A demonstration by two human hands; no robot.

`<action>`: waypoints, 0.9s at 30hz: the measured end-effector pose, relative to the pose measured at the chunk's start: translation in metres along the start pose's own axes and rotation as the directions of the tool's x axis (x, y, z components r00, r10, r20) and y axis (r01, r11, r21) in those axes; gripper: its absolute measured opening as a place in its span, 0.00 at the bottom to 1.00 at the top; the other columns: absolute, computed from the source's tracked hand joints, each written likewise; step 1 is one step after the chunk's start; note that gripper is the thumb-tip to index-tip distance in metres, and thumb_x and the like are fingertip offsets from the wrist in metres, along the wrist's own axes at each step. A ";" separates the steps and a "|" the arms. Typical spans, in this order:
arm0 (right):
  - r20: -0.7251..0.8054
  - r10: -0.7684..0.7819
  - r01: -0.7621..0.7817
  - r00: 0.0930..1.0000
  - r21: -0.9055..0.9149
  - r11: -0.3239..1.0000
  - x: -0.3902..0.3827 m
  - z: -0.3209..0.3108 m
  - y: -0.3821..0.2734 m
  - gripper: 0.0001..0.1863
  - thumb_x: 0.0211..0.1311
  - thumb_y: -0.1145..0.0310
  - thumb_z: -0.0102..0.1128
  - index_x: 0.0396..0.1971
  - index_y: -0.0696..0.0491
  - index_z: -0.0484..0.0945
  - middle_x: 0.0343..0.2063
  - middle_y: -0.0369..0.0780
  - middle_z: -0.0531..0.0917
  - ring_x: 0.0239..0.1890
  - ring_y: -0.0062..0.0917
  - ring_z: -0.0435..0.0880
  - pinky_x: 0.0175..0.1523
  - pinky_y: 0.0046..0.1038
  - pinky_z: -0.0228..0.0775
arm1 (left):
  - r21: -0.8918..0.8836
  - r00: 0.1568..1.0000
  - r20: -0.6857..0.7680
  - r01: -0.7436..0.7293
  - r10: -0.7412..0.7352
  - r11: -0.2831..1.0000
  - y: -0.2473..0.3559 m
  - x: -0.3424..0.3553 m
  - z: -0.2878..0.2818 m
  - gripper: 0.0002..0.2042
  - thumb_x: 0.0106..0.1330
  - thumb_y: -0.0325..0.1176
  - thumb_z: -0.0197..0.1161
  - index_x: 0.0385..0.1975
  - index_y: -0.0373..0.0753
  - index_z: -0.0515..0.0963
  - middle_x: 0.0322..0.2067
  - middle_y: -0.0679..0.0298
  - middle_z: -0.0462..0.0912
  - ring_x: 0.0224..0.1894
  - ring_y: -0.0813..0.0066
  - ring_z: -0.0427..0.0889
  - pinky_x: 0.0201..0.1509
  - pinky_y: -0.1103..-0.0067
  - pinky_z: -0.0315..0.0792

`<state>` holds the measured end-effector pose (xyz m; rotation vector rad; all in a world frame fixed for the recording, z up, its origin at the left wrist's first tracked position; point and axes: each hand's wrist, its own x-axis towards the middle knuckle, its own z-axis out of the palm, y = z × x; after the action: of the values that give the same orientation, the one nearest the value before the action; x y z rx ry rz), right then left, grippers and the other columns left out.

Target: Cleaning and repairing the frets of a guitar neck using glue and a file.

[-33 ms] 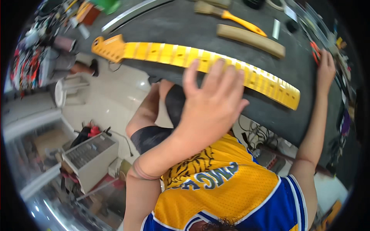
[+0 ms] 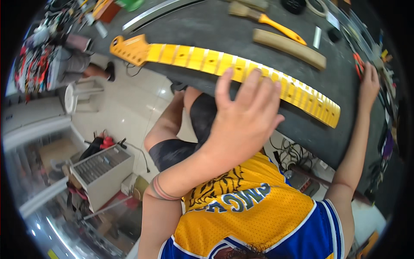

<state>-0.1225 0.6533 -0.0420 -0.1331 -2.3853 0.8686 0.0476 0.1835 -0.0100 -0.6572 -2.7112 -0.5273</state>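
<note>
Clock spots count from the middle of the person's left hand (image 2: 246, 118). The biggest thing is the dark grey table (image 2: 207, 32). A light cabinet (image 2: 105, 177) stands on the floor at 8 o'clock, and a white stool (image 2: 79, 99) at 9. The long yellow guitar neck (image 2: 211, 58) lies along the near side of the table, with its head at 10 o'clock and its other end at 3. A silver bar (image 2: 161, 15) is at 11. A brown wood block (image 2: 289, 48) is at 1, with a yellow-handled brush (image 2: 282, 30) just past it. A tool with red handles (image 2: 359, 67) is at 2. A little white strip (image 2: 317, 37) lies between 1 and 2.

The left arm is bent. Its hand is palm down, fingers spread wide, hiding a bit of the neck's near edge; it grips nothing that shows. The right arm is stretched out, and the right hand (image 2: 369, 88) is between 2 and 3, fingers by the red handles. One cannot tell if they hold the tool.
</note>
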 end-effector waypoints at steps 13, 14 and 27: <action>-0.036 0.130 -0.121 0.991 0.190 0.974 0.010 0.015 0.029 0.22 0.89 0.56 0.60 0.52 0.62 0.91 0.37 0.31 0.86 0.37 0.11 0.75 0.47 0.19 0.69 | 0.106 0.962 -0.169 0.234 -0.214 0.966 -0.073 -0.043 -0.048 0.25 0.60 0.41 0.83 0.60 0.49 0.90 0.53 0.66 0.82 0.66 0.59 0.76 0.78 0.49 0.57; -0.043 0.130 -0.120 0.991 0.183 0.976 0.010 0.013 0.029 0.22 0.89 0.56 0.60 0.52 0.62 0.91 0.37 0.31 0.86 0.37 0.11 0.75 0.47 0.19 0.69 | 0.099 0.963 -0.171 0.228 -0.209 0.969 -0.075 -0.042 -0.049 0.25 0.60 0.41 0.83 0.60 0.49 0.90 0.53 0.66 0.82 0.66 0.59 0.76 0.78 0.49 0.57; -0.066 0.035 -0.041 0.997 -0.086 0.995 -0.001 0.009 0.013 0.23 0.89 0.55 0.59 0.50 0.62 0.90 0.38 0.35 0.89 0.42 0.14 0.81 0.53 0.21 0.72 | 0.062 0.989 -0.029 0.149 -0.147 0.987 -0.081 -0.033 -0.041 0.30 0.65 0.49 0.80 0.65 0.45 0.86 0.51 0.66 0.76 0.65 0.60 0.72 0.78 0.47 0.53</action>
<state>-0.1278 0.6578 -0.0559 -0.2387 -2.3674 0.7659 0.0447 0.0872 -0.0082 -0.4328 -2.7551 -0.4782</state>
